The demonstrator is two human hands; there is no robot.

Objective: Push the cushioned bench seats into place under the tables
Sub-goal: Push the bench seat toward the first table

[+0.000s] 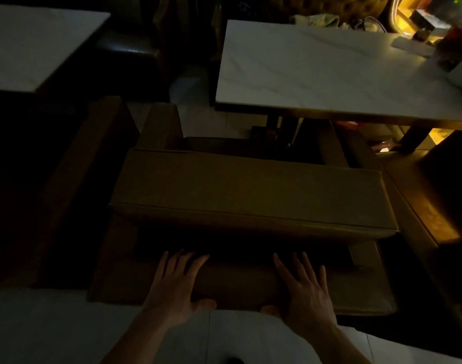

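Both hands, left (176, 286) and right (304, 291), lay flat and released on the bench (240, 287), thumbs hooked over its near edge. Beyond them stood the tabletop (329, 74). The seat looked heavy and cushion-soft; low, firm-edge pushing probably suited it best.

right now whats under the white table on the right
Under the white table you can see its dark legs and the far end of the brown bench. The rest is in shadow, hidden by the tabletop.

The bench seat (251, 195) looks like smooth, matt brown leather with piped seams. Beyond it, the table (316, 69) has a polished white marble-look top, and the floor (41, 324) is pale glossy tile.
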